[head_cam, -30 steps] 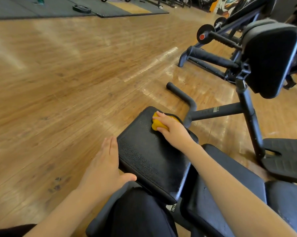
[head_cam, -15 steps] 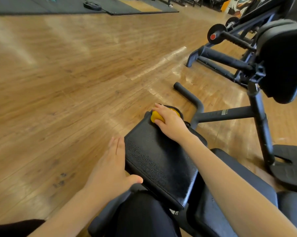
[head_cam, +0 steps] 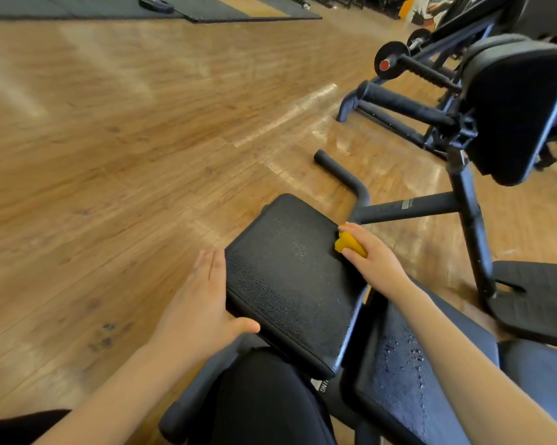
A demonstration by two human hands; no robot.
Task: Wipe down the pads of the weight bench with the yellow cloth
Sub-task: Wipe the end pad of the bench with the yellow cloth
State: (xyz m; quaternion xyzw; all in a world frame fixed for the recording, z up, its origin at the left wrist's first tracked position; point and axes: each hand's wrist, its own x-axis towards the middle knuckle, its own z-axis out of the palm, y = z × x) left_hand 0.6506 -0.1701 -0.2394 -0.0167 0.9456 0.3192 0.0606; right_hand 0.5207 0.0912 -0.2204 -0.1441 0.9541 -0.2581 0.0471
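Observation:
A black bench pad (head_cam: 287,274) lies tilted in the middle of the head view, with fine wet specks on its surface. My right hand (head_cam: 372,258) grips a bunched yellow cloth (head_cam: 347,244) against the pad's right edge. My left hand (head_cam: 197,303) rests flat along the pad's left side, fingers straight, thumb hooked over the near corner. A second black pad (head_cam: 408,374) with water droplets sits to the right, partly under my right forearm. A large upright pad (head_cam: 514,114) stands on a post at the right.
Wooden floor (head_cam: 126,139) spreads to the left and ahead. A black handle bar (head_cam: 341,175) juts out beyond the pad. A foot plate (head_cam: 540,300) lies at right. Another machine with a roller (head_cam: 402,104) stands behind. A weight plate (head_cam: 155,3) lies on dark mats far back.
My right hand has slid the yellow cloth from the pad's far end to its right edge. My left hand has stayed on the left side.

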